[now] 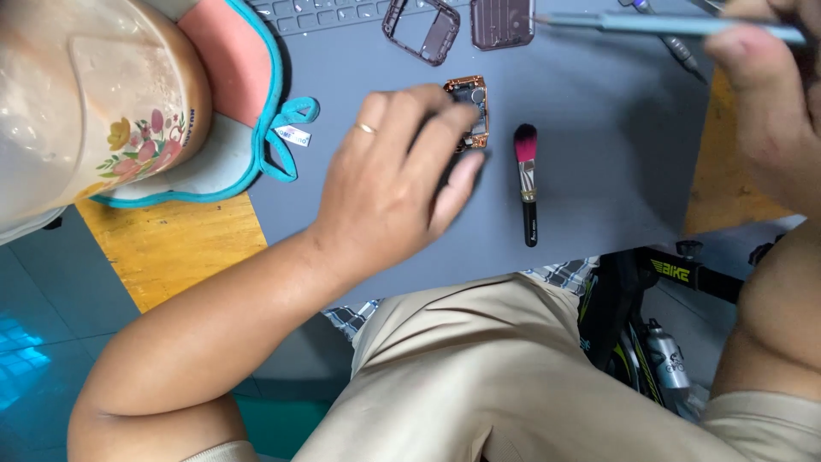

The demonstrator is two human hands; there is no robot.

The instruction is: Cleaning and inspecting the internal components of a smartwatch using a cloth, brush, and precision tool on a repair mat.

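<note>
Left hand (402,175) at centre frame, fingers resting on a small copper-framed device (470,107) lying on the grey mat (599,154). Just right of it, a small brush (526,180) with pink bristles. Upper right: right hand (770,94) gripping a slim blue-grey tool (658,23) (tip pointing left, near a dark rectangular cover (502,21)). Beside that cover, an empty frame (421,30).
</note>
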